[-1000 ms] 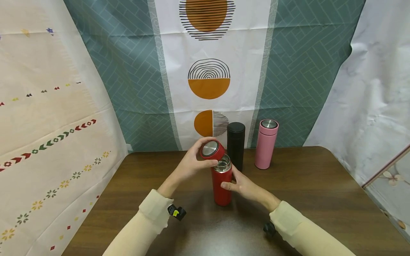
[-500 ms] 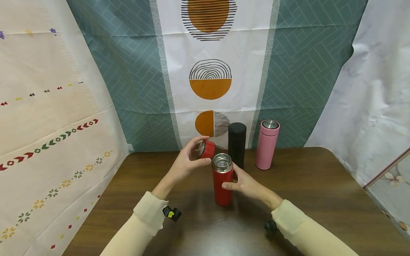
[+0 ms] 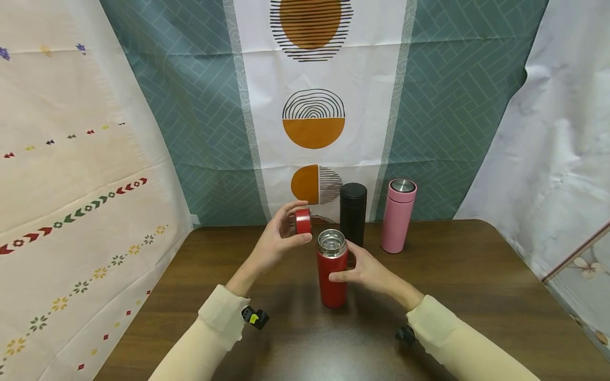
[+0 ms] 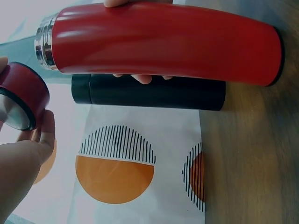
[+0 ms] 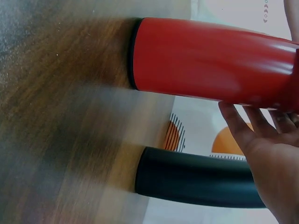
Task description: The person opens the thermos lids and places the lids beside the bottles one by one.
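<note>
A red thermos flask (image 3: 332, 280) stands upright on the table, its steel threaded mouth uncovered. My right hand (image 3: 369, 272) grips its upper body from the right, thumb in front and fingers behind. To the left of the mouth, my left hand (image 3: 278, 238) holds the red lid (image 3: 303, 221) in the air, tipped on its side and apart from the flask. In the left wrist view the lid (image 4: 23, 95) shows its steel top and dark ring between fingers and thumb. The right wrist view shows fingers of the right hand (image 5: 271, 144) against the red flask (image 5: 210, 60).
Just behind the red flask stands a black flask (image 3: 353, 211) with its lid on. Further right is a pink flask (image 3: 398, 222), also lidded. The brown wooden table (image 3: 452, 296) ends at a patterned cloth backdrop (image 3: 209, 132).
The lid has moved from just above the flask's mouth to its left, and has turned from facing up to lying sideways in the left hand. The right hand keeps its grip.
</note>
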A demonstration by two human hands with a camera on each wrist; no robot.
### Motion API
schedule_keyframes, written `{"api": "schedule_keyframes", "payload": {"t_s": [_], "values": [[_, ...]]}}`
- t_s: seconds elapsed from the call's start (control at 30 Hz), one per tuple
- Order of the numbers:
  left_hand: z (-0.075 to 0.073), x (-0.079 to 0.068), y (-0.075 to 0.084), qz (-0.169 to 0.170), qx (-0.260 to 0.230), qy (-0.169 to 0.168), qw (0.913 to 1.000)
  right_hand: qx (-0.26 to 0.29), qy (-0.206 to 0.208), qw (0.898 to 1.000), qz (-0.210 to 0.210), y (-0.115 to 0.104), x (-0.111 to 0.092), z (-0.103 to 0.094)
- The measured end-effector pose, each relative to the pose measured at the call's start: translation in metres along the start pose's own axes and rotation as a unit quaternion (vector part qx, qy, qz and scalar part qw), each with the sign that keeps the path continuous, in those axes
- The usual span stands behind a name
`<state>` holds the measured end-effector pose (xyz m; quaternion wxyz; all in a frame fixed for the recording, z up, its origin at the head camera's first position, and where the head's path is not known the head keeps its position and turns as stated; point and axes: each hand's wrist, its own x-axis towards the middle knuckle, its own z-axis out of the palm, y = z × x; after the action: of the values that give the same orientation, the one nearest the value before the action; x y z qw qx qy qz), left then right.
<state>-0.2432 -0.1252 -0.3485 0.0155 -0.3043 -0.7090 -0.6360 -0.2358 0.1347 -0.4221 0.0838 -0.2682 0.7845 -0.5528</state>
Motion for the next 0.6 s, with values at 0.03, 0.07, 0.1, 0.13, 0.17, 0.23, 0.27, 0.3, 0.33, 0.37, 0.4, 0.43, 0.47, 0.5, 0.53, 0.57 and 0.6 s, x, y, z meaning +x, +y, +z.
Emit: {"api": "schedule_keyframes", "payload": {"t_s": [0.03,0.07,0.1,0.13,0.17,0.23,0.27,0.3,0.33,0.37,0.4,0.43,0.47,0.5,0.53,0.57,0.6], "values": [[0.0,0.0,0.0,0.003,0.0,0.0,1.0,-0.005,0.003,1.0,0.002,-0.001,0.0,0.0],[-0.001,0.0,0.0,0.006,0.002,0.0,1.0,-0.009,0.005,1.0,0.004,-0.001,0.0,0.0],[-0.001,0.0,-0.001,0.008,0.003,0.001,1.0,-0.012,0.007,1.0,0.007,-0.001,0.0,0.0],[-0.001,0.0,-0.001,0.009,0.001,0.001,1.0,-0.014,0.009,1.0,0.008,-0.002,-0.001,0.0],[-0.002,-0.001,-0.001,0.01,0.0,0.001,1.0,-0.015,0.012,1.0,0.009,-0.002,-0.001,-0.001],[-0.002,-0.001,-0.003,0.008,-0.008,0.001,0.9999,-0.017,0.016,1.0,0.011,-0.004,-0.002,-0.002],[-0.001,-0.001,-0.003,0.004,-0.014,0.001,0.9999,-0.018,0.018,1.0,0.011,-0.005,-0.003,-0.003],[-0.001,-0.001,-0.003,0.001,-0.021,0.001,0.9998,-0.019,0.022,1.0,0.012,-0.006,-0.004,-0.005],[-0.001,-0.001,-0.003,-0.003,-0.027,0.002,0.9996,-0.02,0.024,0.999,0.012,-0.008,-0.005,-0.006],[0.0,-0.001,-0.003,-0.006,-0.032,0.003,0.9995,-0.023,0.027,0.999,0.013,-0.009,-0.006,-0.007],[0.0,-0.001,-0.003,-0.01,-0.035,0.005,0.9993,-0.027,0.027,0.999,0.009,-0.01,-0.007,-0.009],[0.0,-0.002,-0.003,-0.013,-0.038,0.008,0.9992,-0.03,0.03,0.999,0.009,-0.011,-0.008,-0.011],[0.0,-0.002,-0.003,-0.014,-0.039,0.011,0.9991,-0.032,0.032,0.999,0.008,-0.012,-0.009,-0.012],[0.0,-0.002,-0.003,-0.014,-0.039,0.014,0.999,-0.035,0.034,0.999,0.005,-0.013,-0.009,-0.014],[0.001,-0.002,-0.003,-0.013,-0.039,0.016,0.999,-0.037,0.036,0.999,0.004,-0.013,-0.01,-0.016],[0.001,-0.002,-0.004,-0.011,-0.038,0.019,0.999,-0.039,0.038,0.999,0.001,-0.014,-0.011,-0.017],[0.001,-0.002,-0.004,-0.009,-0.039,0.021,0.999,-0.042,0.04,0.998,0.0,-0.014,-0.012,-0.019]]}}
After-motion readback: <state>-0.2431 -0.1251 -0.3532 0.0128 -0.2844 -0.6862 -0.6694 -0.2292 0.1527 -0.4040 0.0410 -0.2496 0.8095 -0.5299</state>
